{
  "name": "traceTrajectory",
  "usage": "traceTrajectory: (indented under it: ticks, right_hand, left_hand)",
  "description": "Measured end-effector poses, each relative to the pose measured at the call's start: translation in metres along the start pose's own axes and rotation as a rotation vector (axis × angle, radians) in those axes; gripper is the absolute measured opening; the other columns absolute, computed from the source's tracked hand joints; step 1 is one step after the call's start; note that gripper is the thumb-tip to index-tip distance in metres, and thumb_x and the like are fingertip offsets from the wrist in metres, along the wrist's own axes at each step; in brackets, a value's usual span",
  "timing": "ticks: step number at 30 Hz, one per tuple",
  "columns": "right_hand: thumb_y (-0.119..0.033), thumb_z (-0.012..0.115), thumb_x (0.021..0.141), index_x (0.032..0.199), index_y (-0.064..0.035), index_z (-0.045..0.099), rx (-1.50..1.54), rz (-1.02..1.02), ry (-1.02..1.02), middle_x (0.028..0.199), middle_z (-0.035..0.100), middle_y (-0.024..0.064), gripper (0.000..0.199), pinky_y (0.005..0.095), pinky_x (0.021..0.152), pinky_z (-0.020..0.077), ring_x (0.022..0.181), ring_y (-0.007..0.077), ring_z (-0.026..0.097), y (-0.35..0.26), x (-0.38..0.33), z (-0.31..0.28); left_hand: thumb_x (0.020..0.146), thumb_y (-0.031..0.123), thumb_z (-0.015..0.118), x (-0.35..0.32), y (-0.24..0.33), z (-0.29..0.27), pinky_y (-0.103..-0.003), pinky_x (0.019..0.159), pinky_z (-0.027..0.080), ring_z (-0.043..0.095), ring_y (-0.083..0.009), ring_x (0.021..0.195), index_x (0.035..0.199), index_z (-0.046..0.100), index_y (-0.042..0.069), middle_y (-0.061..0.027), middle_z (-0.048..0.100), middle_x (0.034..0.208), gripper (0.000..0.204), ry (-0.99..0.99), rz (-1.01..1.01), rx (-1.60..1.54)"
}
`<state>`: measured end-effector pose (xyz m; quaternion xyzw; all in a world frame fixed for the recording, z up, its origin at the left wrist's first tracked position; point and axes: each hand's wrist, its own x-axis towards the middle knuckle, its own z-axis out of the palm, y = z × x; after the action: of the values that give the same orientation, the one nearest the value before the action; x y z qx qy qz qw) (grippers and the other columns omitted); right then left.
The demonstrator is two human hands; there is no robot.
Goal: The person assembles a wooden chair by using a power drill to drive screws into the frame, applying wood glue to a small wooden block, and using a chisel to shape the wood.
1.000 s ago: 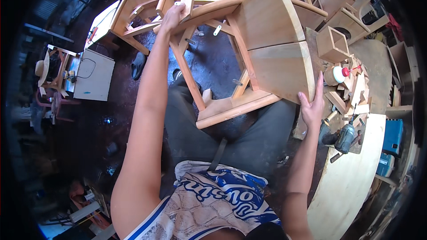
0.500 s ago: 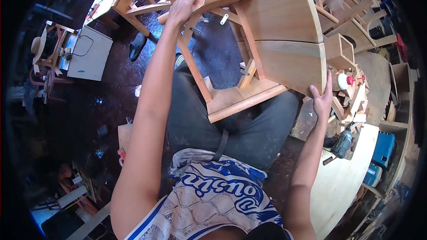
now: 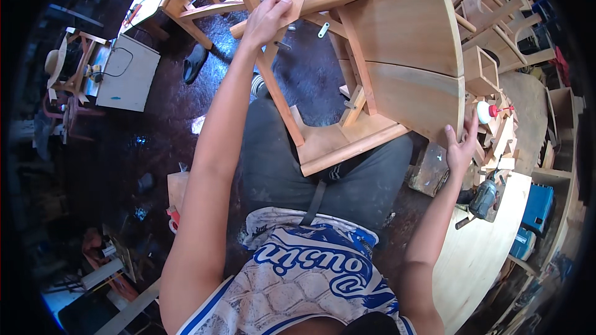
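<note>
At the upper centre of the frame, the left hand (image 3: 268, 17) grips a leg of the unfinished wooden chair (image 3: 397, 68) resting on the person's lap, while the right hand (image 3: 460, 147) presses open-fingered against its seat edge, centre right

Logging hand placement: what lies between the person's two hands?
In the head view, the left hand and right hand are spanned by the unfinished wooden chair: its frame rails and curved seat panels.
</note>
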<state>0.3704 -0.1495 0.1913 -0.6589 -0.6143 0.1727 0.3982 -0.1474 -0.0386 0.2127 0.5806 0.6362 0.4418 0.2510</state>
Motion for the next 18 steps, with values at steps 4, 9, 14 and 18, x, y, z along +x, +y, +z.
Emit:
traceTrajectory:
  ticks: [4,9,14,18]
  right_hand:
    - [-0.004,0.07,0.092,0.141,0.0005,0.056,0.116,-0.162,0.322,0.126,0.067,0.0155,0.051,0.0397,0.101,0.0482,0.112,0.0263,0.065,-0.032,-0.016,0.016]
    - [0.003,0.068,0.09,0.116,0.0034,0.071,0.394,-0.103,0.127,0.1,0.072,0.01,0.026,0.029,0.081,0.0545,0.088,0.0155,0.067,-0.039,-0.076,0.097]
    - [0.001,0.068,0.088,0.111,-0.0001,0.072,0.367,0.068,-0.194,0.09,0.07,0.0092,0.024,0.0283,0.076,0.0551,0.082,0.0156,0.069,-0.004,-0.103,0.186]
    - [-0.004,0.067,0.083,0.105,-0.0073,0.074,0.036,-0.06,-0.155,0.086,0.068,0.0091,0.024,0.0387,0.073,0.0544,0.076,0.0273,0.067,0.022,-0.117,0.215]
  left_hand:
    - [0.099,0.037,0.057,-0.025,-0.003,-0.006,-0.029,0.08,0.046,0.058,-0.0128,0.089,0.109,0.061,0.0,-0.0058,0.064,0.095,0.039,-0.006,0.139,-0.305]
    - [0.099,0.033,0.06,-0.096,0.014,0.022,-0.027,0.078,0.045,0.054,-0.0098,0.089,0.113,0.058,0.002,-0.0012,0.059,0.096,0.034,-0.287,0.091,-0.42]
    - [0.095,0.038,0.066,-0.136,-0.041,0.076,-0.038,0.085,0.048,0.061,-0.0254,0.094,0.114,0.059,0.003,-0.0132,0.063,0.098,0.041,-0.602,-0.135,0.068]
    - [0.095,0.039,0.067,-0.15,-0.085,0.095,-0.039,0.087,0.049,0.063,-0.0273,0.097,0.118,0.06,0.003,-0.0141,0.064,0.102,0.044,-0.72,-0.072,0.225]
